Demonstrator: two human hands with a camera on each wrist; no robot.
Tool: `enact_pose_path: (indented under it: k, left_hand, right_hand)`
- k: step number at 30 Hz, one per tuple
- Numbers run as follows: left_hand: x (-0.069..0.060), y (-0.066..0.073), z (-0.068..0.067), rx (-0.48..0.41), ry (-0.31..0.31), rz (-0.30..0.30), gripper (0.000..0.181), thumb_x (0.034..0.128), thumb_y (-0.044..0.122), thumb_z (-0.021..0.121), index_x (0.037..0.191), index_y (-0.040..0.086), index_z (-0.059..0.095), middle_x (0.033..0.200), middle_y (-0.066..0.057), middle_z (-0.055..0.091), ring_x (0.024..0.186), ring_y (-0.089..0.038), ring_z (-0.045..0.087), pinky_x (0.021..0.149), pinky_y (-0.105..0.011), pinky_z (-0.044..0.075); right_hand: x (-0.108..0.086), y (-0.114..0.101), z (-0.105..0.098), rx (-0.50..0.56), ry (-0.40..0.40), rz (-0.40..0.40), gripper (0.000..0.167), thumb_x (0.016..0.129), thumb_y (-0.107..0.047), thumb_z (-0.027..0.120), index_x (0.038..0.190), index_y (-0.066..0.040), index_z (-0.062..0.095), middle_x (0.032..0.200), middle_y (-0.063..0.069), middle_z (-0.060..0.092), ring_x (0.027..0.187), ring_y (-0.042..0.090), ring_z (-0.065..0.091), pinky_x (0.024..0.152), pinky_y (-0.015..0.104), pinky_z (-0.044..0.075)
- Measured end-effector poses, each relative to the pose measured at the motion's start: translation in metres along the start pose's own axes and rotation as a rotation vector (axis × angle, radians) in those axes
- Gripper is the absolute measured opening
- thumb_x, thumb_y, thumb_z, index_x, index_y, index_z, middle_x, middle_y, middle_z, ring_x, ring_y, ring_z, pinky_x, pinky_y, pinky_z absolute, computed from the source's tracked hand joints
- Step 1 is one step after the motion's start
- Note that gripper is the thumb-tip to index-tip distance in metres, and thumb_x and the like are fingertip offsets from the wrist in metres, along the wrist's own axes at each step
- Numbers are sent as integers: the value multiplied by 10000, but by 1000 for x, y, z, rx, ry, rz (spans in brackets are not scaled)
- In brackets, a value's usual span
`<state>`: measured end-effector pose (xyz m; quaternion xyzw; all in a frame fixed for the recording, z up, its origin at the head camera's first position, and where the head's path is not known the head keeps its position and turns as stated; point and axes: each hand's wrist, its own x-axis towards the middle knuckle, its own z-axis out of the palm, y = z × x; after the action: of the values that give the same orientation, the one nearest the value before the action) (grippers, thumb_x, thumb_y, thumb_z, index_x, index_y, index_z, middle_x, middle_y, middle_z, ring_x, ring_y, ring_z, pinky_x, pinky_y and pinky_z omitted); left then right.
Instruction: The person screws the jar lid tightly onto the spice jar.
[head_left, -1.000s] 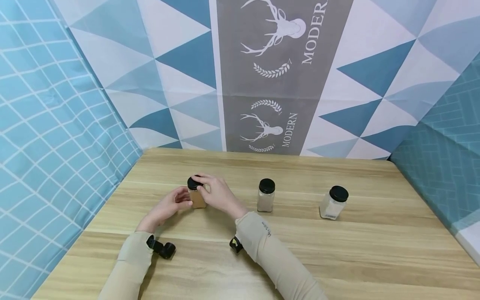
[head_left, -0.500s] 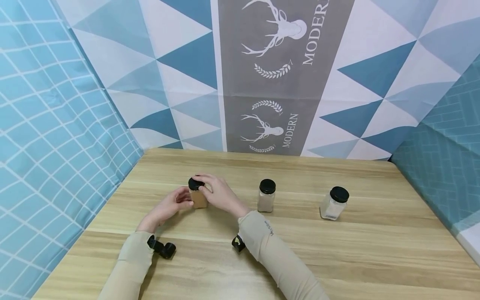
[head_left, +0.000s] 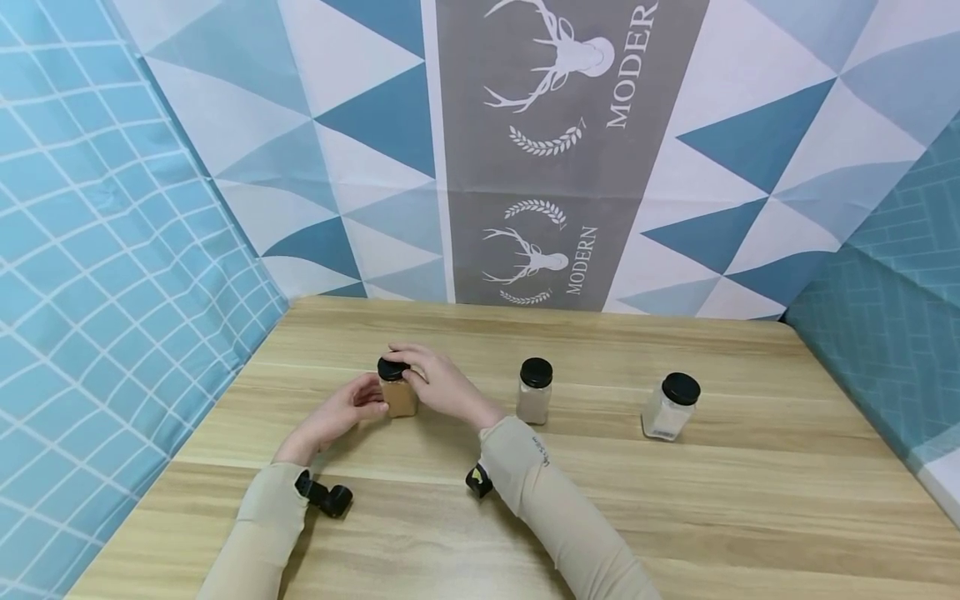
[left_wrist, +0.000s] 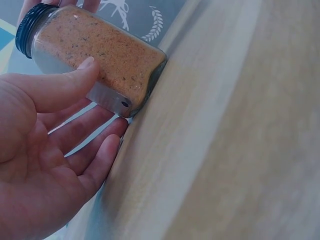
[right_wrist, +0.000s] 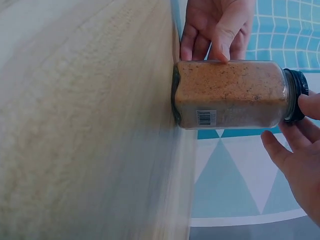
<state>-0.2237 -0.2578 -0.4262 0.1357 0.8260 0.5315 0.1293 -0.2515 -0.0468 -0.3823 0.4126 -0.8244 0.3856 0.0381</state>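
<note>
A square glass spice jar [head_left: 399, 398] with orange-brown seasoning stands upright on the left of the table in the head view. My left hand [head_left: 347, 414] holds its lower body, thumb on one side and fingers behind, as the left wrist view shows. Up at the black lid [right_wrist: 296, 95], my right hand [head_left: 444, 385] pinches the rim between thumb and fingers. The lid sits on the jar's neck. In the right wrist view a small barcode label [right_wrist: 206, 117] shows on the glass.
Two more black-lidded jars stand to the right: one with pale contents [head_left: 534, 392] near the middle, another with white contents [head_left: 670, 408] farther right. Behind the wooden table [head_left: 720, 508] rises a patterned backdrop [head_left: 525, 167]; a blue gridded sheet [head_left: 112, 275] borders the left.
The right hand has shifted slightly right, its fingers moving a little around the lid. The jar has turned slightly. My left hand stays nearly still.
</note>
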Motion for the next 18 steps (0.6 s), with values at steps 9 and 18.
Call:
enact_pose_path:
  k: [9,18]
  left_hand:
    - [-1,2,2,40,13,-20,652,905,251,560,1398,-35,242,1351,-269,379,1244,-407,365,1003,-500,340]
    - [-1,2,2,74,5,-18,664,912,262,547,1414,-23,218,1368,-275,357,1251,-415,352,1006,-521,324]
  right_hand:
    - [-1,-6,-1,-59,27,18,343,926,-87,499,1263,-136,546,1354,18,480,1247,155,437,1030,280,348]
    - [-4,-6,-1,-59,18,16,352,936,-144,498,1288,-138,512,1394,27,430,1284,171,389,1060,316,308]
